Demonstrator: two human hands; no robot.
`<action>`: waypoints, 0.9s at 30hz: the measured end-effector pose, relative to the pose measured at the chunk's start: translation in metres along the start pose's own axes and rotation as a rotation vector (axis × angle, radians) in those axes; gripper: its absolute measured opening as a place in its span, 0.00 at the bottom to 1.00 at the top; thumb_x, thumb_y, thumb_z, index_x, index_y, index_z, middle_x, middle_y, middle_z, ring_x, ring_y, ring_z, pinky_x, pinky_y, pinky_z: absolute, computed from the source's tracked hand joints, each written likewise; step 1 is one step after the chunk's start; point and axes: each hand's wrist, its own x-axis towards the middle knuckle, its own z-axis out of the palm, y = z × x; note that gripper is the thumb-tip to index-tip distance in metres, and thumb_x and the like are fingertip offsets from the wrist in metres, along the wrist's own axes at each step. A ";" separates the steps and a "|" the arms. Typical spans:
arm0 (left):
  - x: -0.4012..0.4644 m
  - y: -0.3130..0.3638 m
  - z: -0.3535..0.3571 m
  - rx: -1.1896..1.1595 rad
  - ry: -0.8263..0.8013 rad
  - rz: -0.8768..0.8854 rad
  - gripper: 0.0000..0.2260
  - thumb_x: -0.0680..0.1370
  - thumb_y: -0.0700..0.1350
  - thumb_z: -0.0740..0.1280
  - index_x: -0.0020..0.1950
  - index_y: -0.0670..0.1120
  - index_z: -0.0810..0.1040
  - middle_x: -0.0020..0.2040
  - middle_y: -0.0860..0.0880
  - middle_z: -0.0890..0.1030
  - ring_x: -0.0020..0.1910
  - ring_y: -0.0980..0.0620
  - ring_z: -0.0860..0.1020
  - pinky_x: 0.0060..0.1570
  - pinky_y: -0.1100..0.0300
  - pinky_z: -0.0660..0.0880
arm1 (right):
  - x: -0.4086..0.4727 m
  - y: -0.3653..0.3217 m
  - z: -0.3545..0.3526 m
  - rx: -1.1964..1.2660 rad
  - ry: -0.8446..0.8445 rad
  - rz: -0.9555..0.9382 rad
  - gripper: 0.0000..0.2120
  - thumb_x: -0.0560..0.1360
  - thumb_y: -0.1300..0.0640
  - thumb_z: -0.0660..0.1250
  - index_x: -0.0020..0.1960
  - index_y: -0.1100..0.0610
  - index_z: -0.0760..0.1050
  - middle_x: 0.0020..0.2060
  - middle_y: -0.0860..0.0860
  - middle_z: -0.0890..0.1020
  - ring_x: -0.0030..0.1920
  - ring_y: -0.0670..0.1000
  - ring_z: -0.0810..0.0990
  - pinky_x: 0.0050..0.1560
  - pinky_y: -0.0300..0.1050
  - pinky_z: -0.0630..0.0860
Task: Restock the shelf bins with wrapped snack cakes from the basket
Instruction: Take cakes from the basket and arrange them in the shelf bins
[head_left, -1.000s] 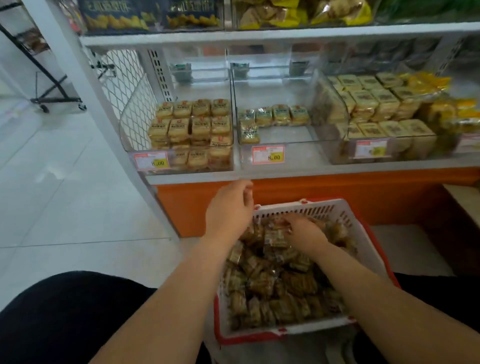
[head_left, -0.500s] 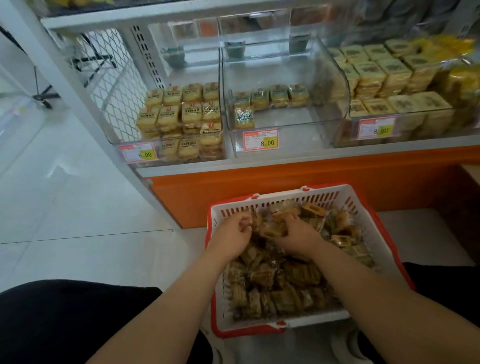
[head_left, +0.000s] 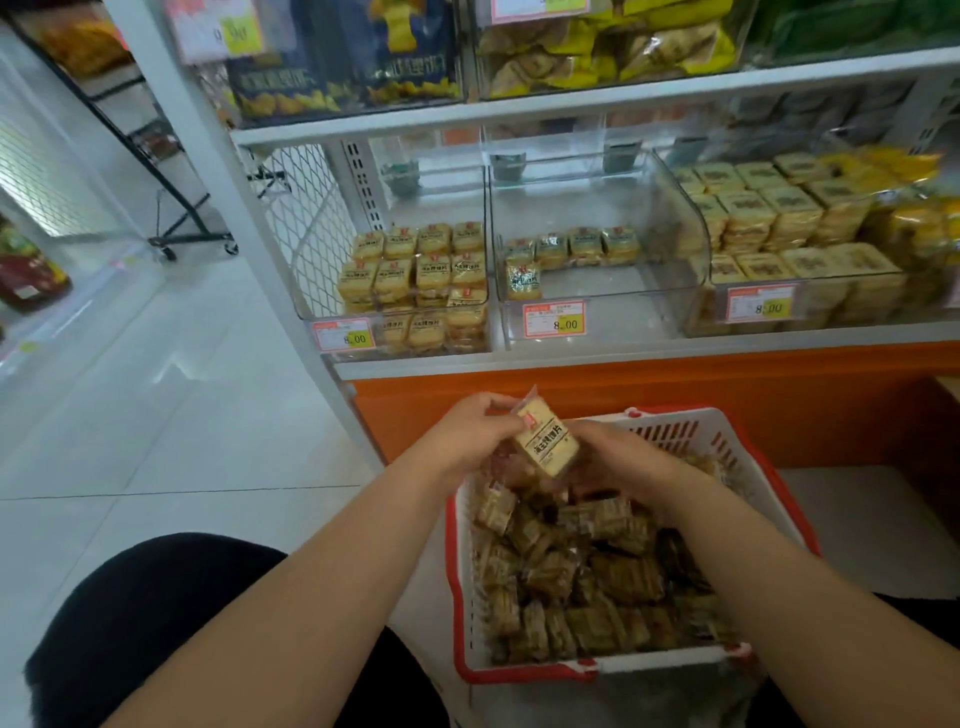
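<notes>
Snack cake (head_left: 546, 437), wrapped, sits tilted above the basket's (head_left: 748, 499) far end; our left hand (head_left: 475, 434) pinches it, our right hand (head_left: 621, 457) grips it underneath.

Bright, even indoor light, soft overall focus, motion blur at right, wide-angle bending at the edges.

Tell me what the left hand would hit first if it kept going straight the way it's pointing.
Likely the orange shelf base, judging by the forearm's line; depth is unclear. The left hand holds a wrapped snack cake over the basket.
</notes>
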 end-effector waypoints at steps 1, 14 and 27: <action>-0.004 0.009 -0.007 0.075 0.010 0.008 0.09 0.79 0.41 0.67 0.59 0.46 0.77 0.48 0.46 0.84 0.46 0.51 0.82 0.43 0.56 0.80 | -0.005 -0.011 0.003 -0.138 0.118 -0.071 0.14 0.82 0.45 0.57 0.59 0.51 0.74 0.55 0.51 0.82 0.53 0.51 0.82 0.57 0.50 0.78; 0.003 0.059 -0.062 0.519 -0.114 0.060 0.08 0.78 0.49 0.70 0.54 0.49 0.81 0.40 0.51 0.79 0.37 0.54 0.73 0.34 0.62 0.69 | -0.017 -0.076 0.044 -1.257 0.242 -0.582 0.22 0.71 0.37 0.67 0.59 0.46 0.68 0.67 0.44 0.64 0.69 0.46 0.60 0.72 0.44 0.62; 0.058 0.090 -0.177 0.504 0.600 0.383 0.13 0.83 0.41 0.57 0.62 0.47 0.79 0.61 0.47 0.79 0.52 0.50 0.76 0.48 0.58 0.71 | 0.099 -0.242 0.053 -1.063 0.188 -0.578 0.20 0.69 0.47 0.76 0.55 0.51 0.71 0.52 0.49 0.75 0.51 0.51 0.75 0.45 0.44 0.71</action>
